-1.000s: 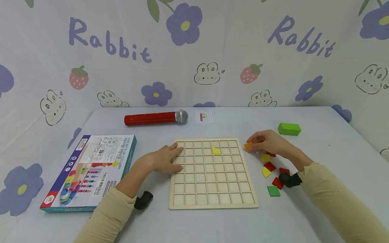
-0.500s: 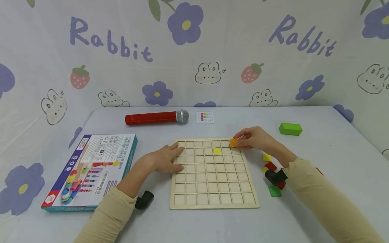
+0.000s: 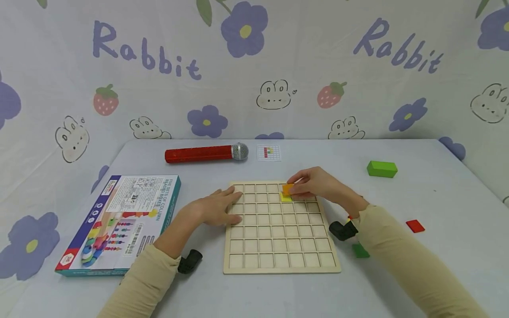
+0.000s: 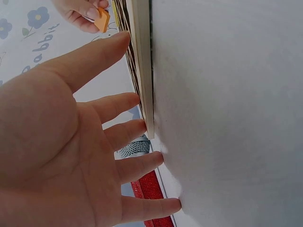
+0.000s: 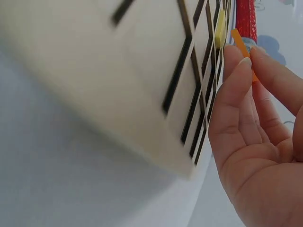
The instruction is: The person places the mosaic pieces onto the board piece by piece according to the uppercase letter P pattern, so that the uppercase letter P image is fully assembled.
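Observation:
A wooden grid board (image 3: 282,270) lies in the middle of the table. My left hand (image 3: 214,207) rests at its left edge, fingers spread; in the left wrist view the thumb and nearest fingertips touch the frame. Between thumb and fingers my right hand (image 3: 316,182) pinches an orange tile (image 3: 287,190), held over the upper part of the board. Just below it in the head view, a yellow tile (image 3: 286,198) sits in a cell of the second row. The right wrist view shows the orange tile (image 5: 240,43) tilted and raised above the grid.
Right of the board lie a green tile (image 3: 361,251) and a red tile (image 3: 415,226); the right forearm hides other tiles. A green block (image 3: 382,169), a red microphone (image 3: 203,154) and a pattern card (image 3: 268,153) lie farther back. A box (image 3: 123,221) lies left.
My right hand has carried the orange tile leftward from beside the board to over the yellow tile. The left hand has stayed at the board's edge.

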`<state>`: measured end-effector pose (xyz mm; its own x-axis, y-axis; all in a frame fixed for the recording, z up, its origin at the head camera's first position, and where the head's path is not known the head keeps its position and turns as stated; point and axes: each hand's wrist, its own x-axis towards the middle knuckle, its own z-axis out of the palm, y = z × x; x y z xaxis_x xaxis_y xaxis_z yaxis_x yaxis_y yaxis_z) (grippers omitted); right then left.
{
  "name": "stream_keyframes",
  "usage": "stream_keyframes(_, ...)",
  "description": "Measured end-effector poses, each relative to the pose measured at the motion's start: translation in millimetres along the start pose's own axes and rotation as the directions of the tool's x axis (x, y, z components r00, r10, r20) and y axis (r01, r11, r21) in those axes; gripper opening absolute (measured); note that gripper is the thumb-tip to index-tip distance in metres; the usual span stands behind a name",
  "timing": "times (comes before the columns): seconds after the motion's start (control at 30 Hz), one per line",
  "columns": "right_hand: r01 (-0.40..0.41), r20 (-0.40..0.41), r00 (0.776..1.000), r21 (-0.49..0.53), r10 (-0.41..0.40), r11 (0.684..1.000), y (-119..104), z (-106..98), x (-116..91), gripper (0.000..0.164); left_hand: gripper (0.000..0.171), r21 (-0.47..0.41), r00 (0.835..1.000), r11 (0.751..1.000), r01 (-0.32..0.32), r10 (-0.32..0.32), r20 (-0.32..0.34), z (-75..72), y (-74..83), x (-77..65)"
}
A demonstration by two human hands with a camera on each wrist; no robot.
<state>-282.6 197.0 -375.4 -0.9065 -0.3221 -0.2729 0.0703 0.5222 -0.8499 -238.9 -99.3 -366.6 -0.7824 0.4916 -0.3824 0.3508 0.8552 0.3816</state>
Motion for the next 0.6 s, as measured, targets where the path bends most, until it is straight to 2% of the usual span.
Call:
stream_keyframes(0.17,-0.010,0.033,0.999,0.051,0.008,0.999,-4.3,6.3,1.9,0.035,0.072,-0.004,1.000,1.000,-0.001,0.001,0.003,-0.9,2.7,1.5)
stream_keyframes(0.33,-0.034,0.038,0.999,0.049,0.032,0.998,-8.3,14.3,3.7,0.034,0.072,-0.013,1.000,1.000,0.006,-0.006,0.007,-0.2,4.4,2.5)
stream_keyframes(0.6,-0.045,0.003,0.999,0.051,0.045,0.998,-13.6,24.7,8.3,0.030,0.072,-0.002,1.000,1.000,0.011,-0.011,0.001,-0.3,2.8,0.3)
